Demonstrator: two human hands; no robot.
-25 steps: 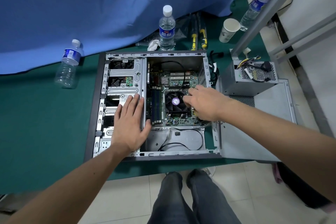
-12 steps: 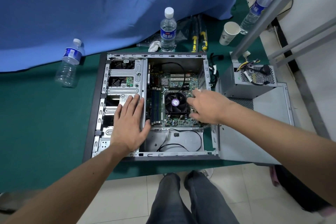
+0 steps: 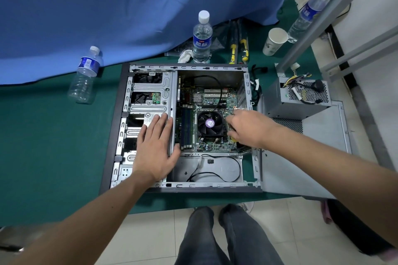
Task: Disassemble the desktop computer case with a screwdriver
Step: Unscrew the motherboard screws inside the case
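Head view: left hand point(image 3: 154, 148) pressing flat, fingers straight, on case point(image 3: 112, 135); right hand point(image 3: 247, 128) fingers curling beside fan point(image 3: 210, 123), apparently gripping yellow tool, uncertain. Slipping tip risking gouging motherboard point(image 3: 215, 101).
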